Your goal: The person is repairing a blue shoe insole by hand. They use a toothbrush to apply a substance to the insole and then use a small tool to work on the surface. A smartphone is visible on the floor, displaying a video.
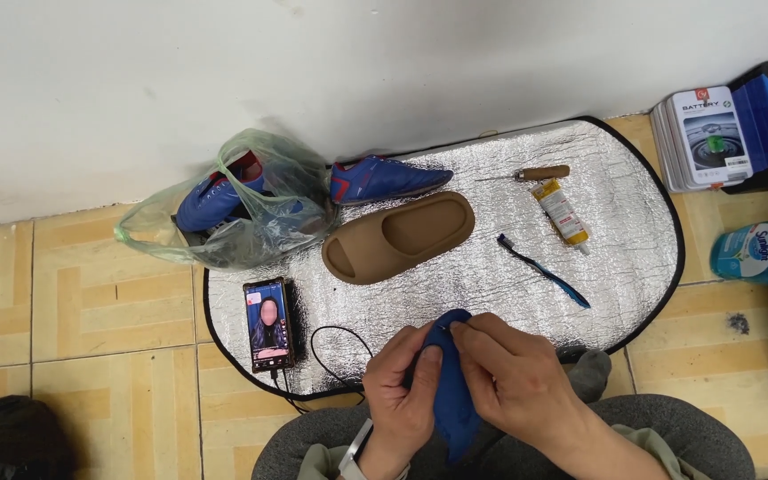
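Observation:
A dark blue shoe insole stands on edge over my lap, held between both hands. My left hand grips its left side with the thumb laid on the face. My right hand pinches its top end with the fingertips. Ahead on the silver foil mat lie a brown slide sandal, a blue sports shoe, a blue toothbrush, a yellow glue tube and a wooden-handled awl.
A clear green plastic bag holding another blue shoe sits at the mat's left. A phone with a black cable lies at the mat's near-left edge. At the right stand a blue bottle and stacked boxes. The white wall runs behind.

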